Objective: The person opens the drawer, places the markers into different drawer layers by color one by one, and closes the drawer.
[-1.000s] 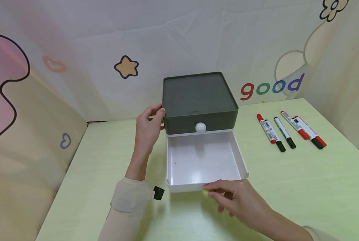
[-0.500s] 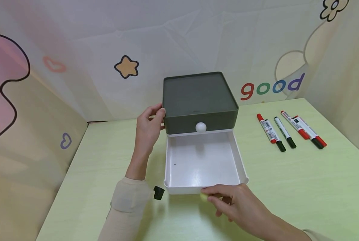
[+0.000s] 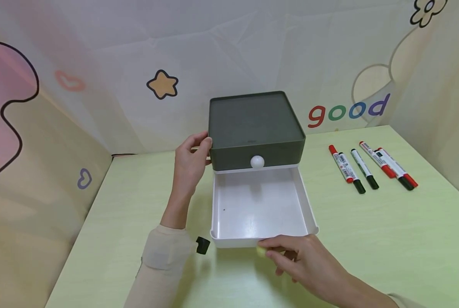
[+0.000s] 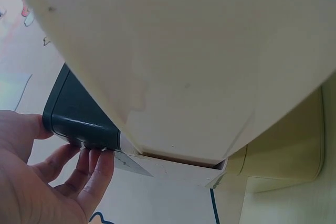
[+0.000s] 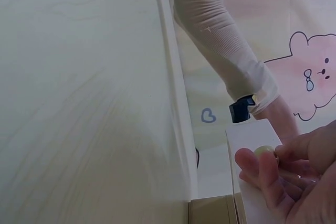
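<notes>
A small dark grey two-tier drawer box [image 3: 256, 119] stands on the table against the back curtain. My left hand [image 3: 190, 160] grips its left side, thumb at the front corner, fingers along the wall; the left wrist view shows the thumb [image 4: 39, 127] and fingertips [image 4: 105, 163] against the dark side. A white round knob [image 3: 257, 162] marks the closed upper drawer. Below, the white lower drawer [image 3: 260, 205] is pulled far out, bare inside except for a dark speck. My right hand [image 3: 306, 261] pinches its yellow-green knob [image 3: 261, 251] between thumb and index finger, also visible in the right wrist view.
Several red- and black-capped markers [image 3: 362, 169] lie on the light green table [image 3: 414, 239] to the right. A black clip-like piece [image 3: 202, 245] sticks out beside the left sleeve [image 3: 164, 252]. Patterned curtain [image 3: 117, 85] encloses the table at the back and sides.
The lower drawer has slid slightly farther out toward me, with my right hand still pinching its knob. Over the last half second it has hardly moved. My left hand keeps its place.
</notes>
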### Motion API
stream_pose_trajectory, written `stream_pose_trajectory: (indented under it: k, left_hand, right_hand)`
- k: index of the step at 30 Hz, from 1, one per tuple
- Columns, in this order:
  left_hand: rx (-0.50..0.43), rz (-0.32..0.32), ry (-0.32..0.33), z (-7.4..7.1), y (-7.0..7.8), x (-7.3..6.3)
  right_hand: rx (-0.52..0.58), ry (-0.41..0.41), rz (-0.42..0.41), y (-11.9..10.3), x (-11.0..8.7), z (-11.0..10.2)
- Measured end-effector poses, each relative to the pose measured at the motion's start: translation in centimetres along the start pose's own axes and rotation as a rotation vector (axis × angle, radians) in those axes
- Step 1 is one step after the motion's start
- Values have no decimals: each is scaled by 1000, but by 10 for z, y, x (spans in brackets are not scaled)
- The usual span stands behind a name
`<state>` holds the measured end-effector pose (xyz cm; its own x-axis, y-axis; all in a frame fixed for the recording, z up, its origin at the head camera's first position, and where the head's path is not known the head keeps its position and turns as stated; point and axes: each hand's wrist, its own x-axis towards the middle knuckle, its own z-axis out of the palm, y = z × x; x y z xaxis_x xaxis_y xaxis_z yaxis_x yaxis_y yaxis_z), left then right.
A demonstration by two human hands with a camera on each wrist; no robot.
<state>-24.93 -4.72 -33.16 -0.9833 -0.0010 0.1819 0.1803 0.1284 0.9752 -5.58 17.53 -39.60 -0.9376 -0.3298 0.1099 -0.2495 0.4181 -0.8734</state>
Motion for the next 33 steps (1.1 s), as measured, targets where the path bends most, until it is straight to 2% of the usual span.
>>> stream_pose_trajectory:
  k: [11, 16, 23, 25, 29, 33]
  left_hand:
    - [-2, 4, -1, 1, 0, 2]
    - [-1, 2, 0, 0, -1, 1]
    - [-2, -1, -2, 0, -1, 0]
    - [-1, -3, -2, 0, -1, 0]
    - [-2, -3, -6, -1, 0, 0]
    - [-8, 7, -10, -1, -1, 0]
  right_hand:
    - [-6, 10, 11, 2, -3, -2]
    - [-14, 18, -19, 4, -4, -1]
    - [-33, -32, 28, 2, -6, -3]
    - [-49, -34, 13, 1, -8, -4]
    - [-127, 11, -36, -1, -12, -8]
    - [-159, 49, -2, -6, -17, -16]
